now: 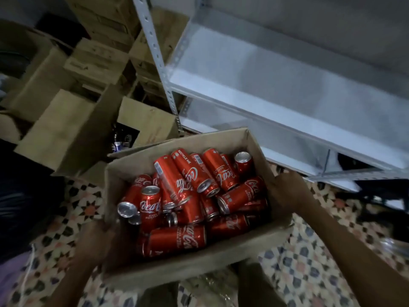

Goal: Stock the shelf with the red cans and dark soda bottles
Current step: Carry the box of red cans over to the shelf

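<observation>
A person held an open cardboard box (223,260) of red cans (188,196) in both hands above a patterned floor (309,273), beside a white metal shelf (254,85). The left hand (95,242) gripped the box's left wall, fingers curled against the cardboard at the near corner; the right hand (285,191) clasped the right wall, its fingers hooked over the rim. The cans lay jumbled inside, most on their sides and stacked across one another, a few standing upright with silver tops showing near the left wall and the far right corner. The shelf stood just beyond the box to the right, its boards bare in the part that was visible, its perforated upright post (159,63) running down toward the box's far edge. Behind and to the left, more cardboard cartons (73,129) were piled on the floor, several with flaps open. One of them, just past the box's far left corner, held dark bottles (120,140), though blur and shadow left their number and labels unclear.
</observation>
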